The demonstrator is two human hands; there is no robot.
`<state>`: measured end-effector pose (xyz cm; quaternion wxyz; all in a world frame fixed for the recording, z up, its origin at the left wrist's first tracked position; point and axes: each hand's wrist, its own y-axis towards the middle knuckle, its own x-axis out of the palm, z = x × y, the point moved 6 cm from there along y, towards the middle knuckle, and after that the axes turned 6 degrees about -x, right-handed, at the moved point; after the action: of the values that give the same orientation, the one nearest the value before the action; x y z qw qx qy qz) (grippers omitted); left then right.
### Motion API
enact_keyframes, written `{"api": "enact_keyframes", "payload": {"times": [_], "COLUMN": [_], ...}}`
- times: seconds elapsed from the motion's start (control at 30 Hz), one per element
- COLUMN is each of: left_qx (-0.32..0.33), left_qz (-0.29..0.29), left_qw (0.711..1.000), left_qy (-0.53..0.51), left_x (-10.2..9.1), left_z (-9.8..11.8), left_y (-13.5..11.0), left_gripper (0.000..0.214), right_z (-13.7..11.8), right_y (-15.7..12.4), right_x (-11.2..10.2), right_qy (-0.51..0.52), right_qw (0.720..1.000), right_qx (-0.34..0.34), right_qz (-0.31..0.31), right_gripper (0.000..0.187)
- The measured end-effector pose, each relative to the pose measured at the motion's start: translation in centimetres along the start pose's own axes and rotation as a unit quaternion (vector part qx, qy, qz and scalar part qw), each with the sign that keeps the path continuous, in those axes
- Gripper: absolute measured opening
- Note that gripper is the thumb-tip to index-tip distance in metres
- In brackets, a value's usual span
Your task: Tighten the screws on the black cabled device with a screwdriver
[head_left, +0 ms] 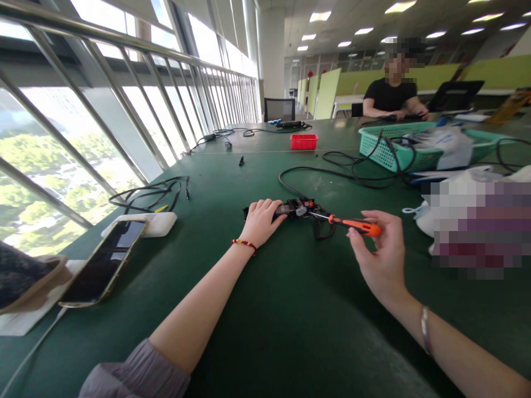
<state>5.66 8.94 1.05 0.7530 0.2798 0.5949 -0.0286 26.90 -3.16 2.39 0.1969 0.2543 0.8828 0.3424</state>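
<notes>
In the head view, my left hand [262, 220] is closed over the left end of a dark, elongated electrical device [296, 208] lying on the green table. Part of the device is hidden under my fingers, and its inner parts show at the right end. With my right hand [381, 260] I hold an orange and black screwdriver [357, 225] by the back of its handle, between thumb and fingers. The screwdriver's thin shaft points left and its tip meets the device's exposed right end; the exact contact spot is too small to tell. A black cable runs from the device.
A red bin [303, 141] stands farther back. At the right is a green basket [377, 149] with bags and cables. A phone [105, 262] leans on a white block [160, 225] at the left, near coiled cables [153, 193]. Another person [392, 99] sits across the table.
</notes>
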Motion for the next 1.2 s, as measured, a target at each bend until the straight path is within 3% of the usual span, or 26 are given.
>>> {"api": "enact_keyframes", "payload": {"times": [0.07, 0.27, 0.5, 0.7, 0.93, 1.13, 1.2], "left_qx": [-0.002, -0.002, 0.003, 0.003, 0.003, 0.01, 0.012], "left_qz": [-0.001, 0.001, 0.006, 0.008, 0.001, -0.001, -0.002], "left_qw": [1.0, 1.0, 1.0, 1.0, 1.0, 1.0, 0.999], "left_qy": [0.002, -0.001, 0.01, 0.008, 0.005, 0.014, 0.031], "left_x": [-0.05, -0.19, 0.02, 0.04, -0.2, -0.38, -0.46], "left_z": [0.02, 0.1, -0.03, -0.03, 0.2, 0.44, 0.69], "left_y": [-0.01, -0.02, -0.04, -0.09, -0.06, -0.25, -0.32], "left_gripper": [0.034, 0.033, 0.035, 0.035, 0.035, 0.033, 0.032], "right_z": [-0.19, -0.05, -0.14, 0.21, -0.45, -0.24, -0.19], "right_y": [0.06, -0.25, 0.22, -0.16, 0.19, -0.39, -0.38], "right_x": [-0.05, 0.7, -0.17, 0.56, -0.16, 0.66, 0.54], "right_qy": [0.004, -0.008, -0.005, -0.029, -0.009, -0.003, -0.011], "right_qw": [1.0, 0.995, 1.0, 0.995, 1.0, 0.996, 0.997], "right_qx": [-0.005, 0.062, -0.015, 0.062, -0.028, 0.045, 0.039], "right_qz": [0.005, -0.072, 0.012, -0.072, 0.011, -0.078, -0.068], "right_gripper": [0.032, 0.016, 0.03, 0.018, 0.031, 0.016, 0.014]}}
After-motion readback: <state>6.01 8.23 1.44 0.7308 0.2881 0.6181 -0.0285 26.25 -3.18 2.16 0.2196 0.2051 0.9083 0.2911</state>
